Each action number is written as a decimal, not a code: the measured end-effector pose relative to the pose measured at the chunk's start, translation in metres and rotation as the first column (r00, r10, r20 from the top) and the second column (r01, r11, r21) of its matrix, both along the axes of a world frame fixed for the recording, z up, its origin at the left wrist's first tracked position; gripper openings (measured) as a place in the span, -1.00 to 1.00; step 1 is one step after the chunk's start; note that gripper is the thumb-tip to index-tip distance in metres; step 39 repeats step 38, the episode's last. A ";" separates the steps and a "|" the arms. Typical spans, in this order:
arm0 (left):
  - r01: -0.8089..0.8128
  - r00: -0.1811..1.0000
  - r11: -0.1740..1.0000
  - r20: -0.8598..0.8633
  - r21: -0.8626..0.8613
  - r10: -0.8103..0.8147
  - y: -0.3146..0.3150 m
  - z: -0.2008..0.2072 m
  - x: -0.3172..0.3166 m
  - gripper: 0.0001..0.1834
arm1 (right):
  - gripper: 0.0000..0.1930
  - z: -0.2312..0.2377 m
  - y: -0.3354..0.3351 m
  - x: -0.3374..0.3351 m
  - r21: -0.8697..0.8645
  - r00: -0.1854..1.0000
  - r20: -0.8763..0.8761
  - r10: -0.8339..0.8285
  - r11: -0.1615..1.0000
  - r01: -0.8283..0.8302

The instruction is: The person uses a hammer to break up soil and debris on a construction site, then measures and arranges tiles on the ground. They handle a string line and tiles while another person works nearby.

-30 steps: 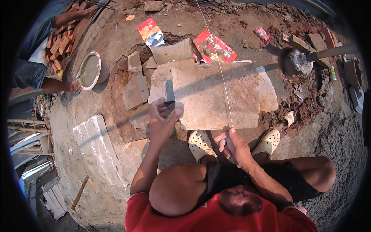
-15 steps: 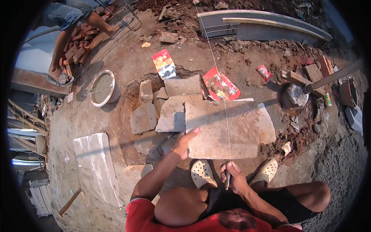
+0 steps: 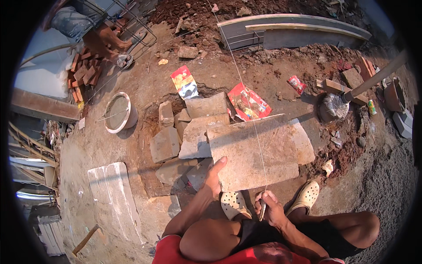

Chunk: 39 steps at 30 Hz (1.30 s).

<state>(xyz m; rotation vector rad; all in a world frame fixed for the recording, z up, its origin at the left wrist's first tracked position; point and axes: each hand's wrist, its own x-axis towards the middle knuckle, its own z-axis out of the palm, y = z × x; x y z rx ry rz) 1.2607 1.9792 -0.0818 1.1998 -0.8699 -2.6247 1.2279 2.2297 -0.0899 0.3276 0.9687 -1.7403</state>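
Observation:
A broad, flat slab of pale stone or concrete (image 3: 259,154) lies in front of me, tilted a little, over other broken slabs. My left hand (image 3: 214,178) grips its near left edge, thumb on top and fingers hidden beneath. Close to the slab's near edge, my right hand (image 3: 271,207) is closed around a short, thin stick (image 3: 263,211). A taut white string (image 3: 239,72) comes from the far side, crosses above the slab and ends at my right hand. Left of the slab sit several rough stone pieces (image 3: 165,144).
A bucket of grey mortar (image 3: 118,115) stands at left, beyond a pale slab (image 3: 113,185) and a wooden handle (image 3: 85,240). Bricks (image 3: 85,72) and another person's leg (image 3: 105,42) are far left. Snack packets (image 3: 248,103), a post (image 3: 380,75) and formwork boards (image 3: 299,37) lie beyond.
The slab has turned slightly, its near left corner coming toward me, with my left hand still on it. At far left, the other person's foot has shifted away toward the bricks' right side.

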 end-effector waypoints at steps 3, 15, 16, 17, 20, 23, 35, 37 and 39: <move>-0.008 1.000 1.000 -0.021 -0.011 0.008 0.000 -0.001 0.010 -0.38 | -0.64 0.020 0.007 0.005 0.044 0.995 -0.017 0.096 0.995 -0.095; -0.130 0.991 0.991 -0.025 0.010 0.130 -0.005 0.033 -0.004 -0.25 | -0.65 0.078 0.006 -0.002 -0.020 0.971 -0.018 0.238 0.971 -0.239; -0.129 0.992 0.992 -0.006 -0.004 0.129 -0.009 0.038 -0.008 -0.27 | -0.65 0.083 0.006 -0.002 -0.057 0.965 -0.025 0.262 0.963 -0.263; -0.116 0.992 0.993 -0.049 -0.020 0.115 -0.015 0.041 -0.012 -0.29 | -0.64 0.082 0.010 0.000 -0.094 0.965 -0.004 0.263 0.960 -0.262; -0.090 0.983 0.993 -0.170 -0.083 0.075 -0.030 0.049 -0.021 -0.37 | -0.65 0.067 0.016 0.000 -0.093 0.950 -0.157 0.271 0.953 -0.287; -0.080 0.966 0.988 -0.256 -0.129 0.045 -0.037 0.062 -0.032 -0.42 | -0.67 0.068 0.004 -0.007 0.051 0.985 0.006 0.170 0.984 -0.170; -0.129 0.951 0.981 -0.298 -0.148 0.081 -0.036 0.069 -0.034 -0.43 | -0.60 0.015 0.045 -0.011 -0.032 0.986 0.163 -0.024 0.999 0.030; -0.130 0.954 0.982 -0.287 -0.140 0.086 -0.035 0.066 -0.036 -0.41 | -0.60 0.014 0.030 -0.009 0.082 0.991 0.074 -0.114 0.991 0.108; -0.111 0.952 0.984 -0.299 -0.142 0.064 -0.039 0.061 -0.034 -0.38 | -0.60 0.014 0.030 -0.008 0.082 0.990 0.075 -0.116 0.991 0.110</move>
